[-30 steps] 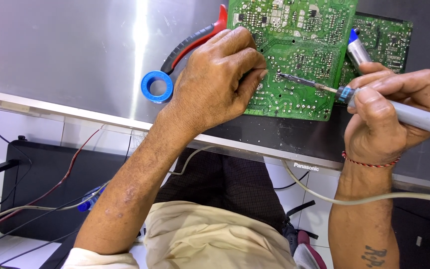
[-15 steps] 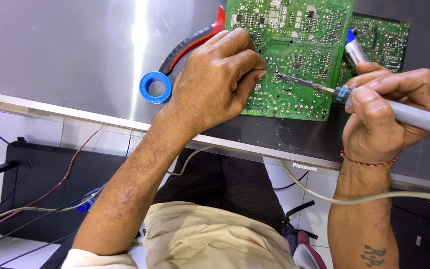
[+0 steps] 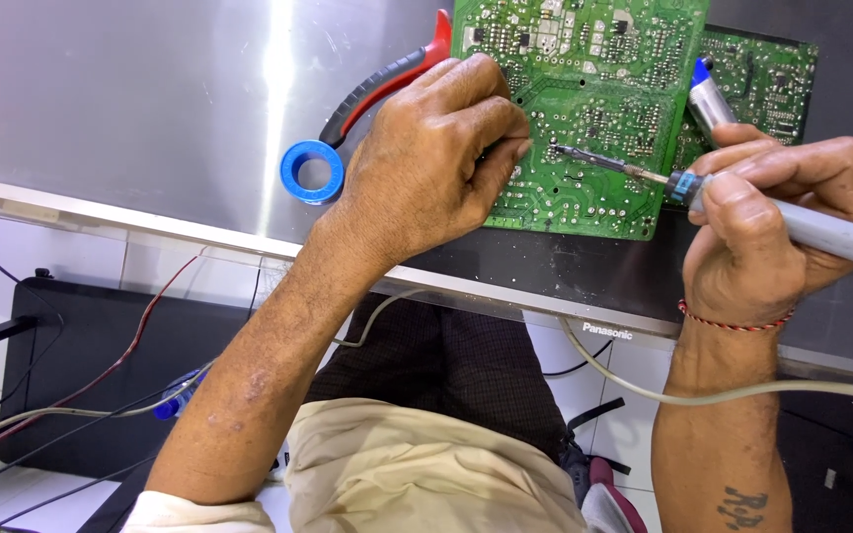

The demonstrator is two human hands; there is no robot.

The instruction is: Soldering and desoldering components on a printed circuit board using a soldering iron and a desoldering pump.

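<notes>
A green circuit board lies solder side up on a large flat metal panel. My left hand rests on the board's left edge with fingers curled, pressing it down. My right hand grips a grey soldering iron; its dark tip touches the board just right of my left fingertips. A silver pen-like tool with a blue cap also sticks up out of my right hand.
A blue roll of tape and red-and-black handled pliers lie on the panel left of my hand. A second green board sits behind the first. Wires trail over a black box below; the iron's cord crosses my lap.
The view has shifted very slightly; both hands stay where they were, with the iron's tip on the same area of the board.
</notes>
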